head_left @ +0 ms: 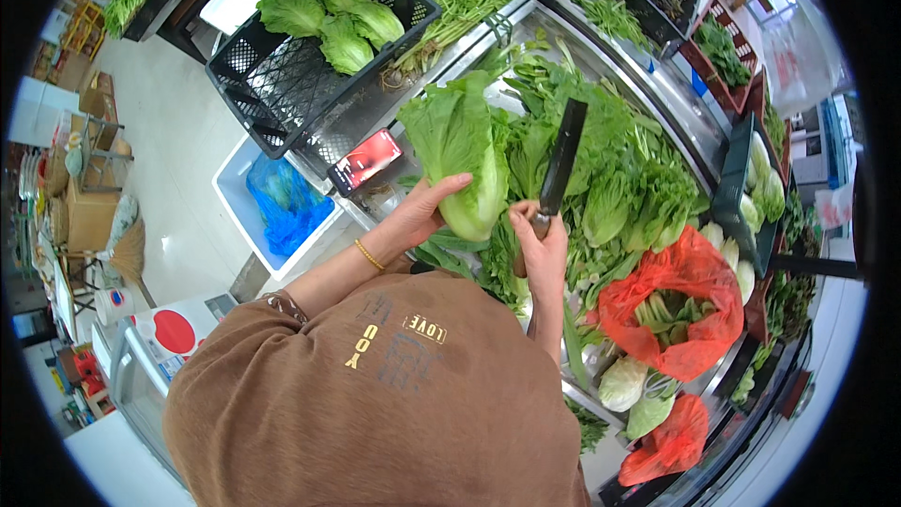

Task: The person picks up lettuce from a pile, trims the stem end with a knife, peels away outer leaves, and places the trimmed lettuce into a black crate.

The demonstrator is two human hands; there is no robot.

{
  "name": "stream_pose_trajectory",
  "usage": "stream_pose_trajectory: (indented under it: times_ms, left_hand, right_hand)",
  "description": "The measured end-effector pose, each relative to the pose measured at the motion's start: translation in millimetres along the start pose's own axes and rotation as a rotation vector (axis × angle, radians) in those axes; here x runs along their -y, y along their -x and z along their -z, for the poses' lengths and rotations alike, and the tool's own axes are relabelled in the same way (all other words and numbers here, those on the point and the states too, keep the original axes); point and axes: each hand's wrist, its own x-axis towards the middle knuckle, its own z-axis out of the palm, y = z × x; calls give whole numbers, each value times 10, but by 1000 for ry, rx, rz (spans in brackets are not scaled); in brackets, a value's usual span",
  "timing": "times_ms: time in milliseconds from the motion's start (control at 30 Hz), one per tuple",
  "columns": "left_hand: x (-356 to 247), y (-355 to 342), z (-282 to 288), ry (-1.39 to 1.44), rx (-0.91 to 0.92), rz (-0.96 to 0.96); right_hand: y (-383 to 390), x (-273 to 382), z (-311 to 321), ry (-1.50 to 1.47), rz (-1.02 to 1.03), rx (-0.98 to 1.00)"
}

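Observation:
My left hand point(424, 213) is closed round the base of a leafy romaine lettuce point(462, 145), its leaves pointing up and away from me. In my right hand point(542, 246) is the handle of a cleaver-like knife point(567, 155) with a dark blade standing upright. The blade is apart from the lettuce, to its right. Under and beyond both hands lies a heap of loose green leaves point(619, 131) on a metal counter. Left of the lettuce, a phone with a lit red screen point(368, 161) rests by the counter edge.
A black plastic crate point(266, 117) holding several lettuce heads point(324, 0) stands at the far left. Below it sits a white bin point(235, 169) with a blue plastic bag point(286, 202). On the right are a red plastic bag point(718, 305) of greens and a cabbage point(622, 383).

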Motion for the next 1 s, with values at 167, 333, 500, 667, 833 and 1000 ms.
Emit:
stream_pose_trajectory:
  times_ms: [167, 333, 500, 667, 833, 1000]
  left_hand:
    - [-61, -171, -90, -190, -16, -223]
    - [-66, -194, -126, -166, 87, -312]
    - [-146, -211, -61, -182, 157, -265]
    - [-58, -305, 42, -403, 95, -207]
    - [13, -342, -4, -216, 155, -91]
    - [16, -280, -128, -127, 141, -9]
  right_hand:
    - [-47, -107, -295, -11, 181, -37]
    - [-121, -87, -325, -78, 122, -115]
    - [-89, -10, -270, -221, 103, -169]
    - [-84, 12, -217, -165, 31, -227]
    - [-15, -76, -194, -211, 35, -312]
    - [17, -216, -74, -381, -28, -313]
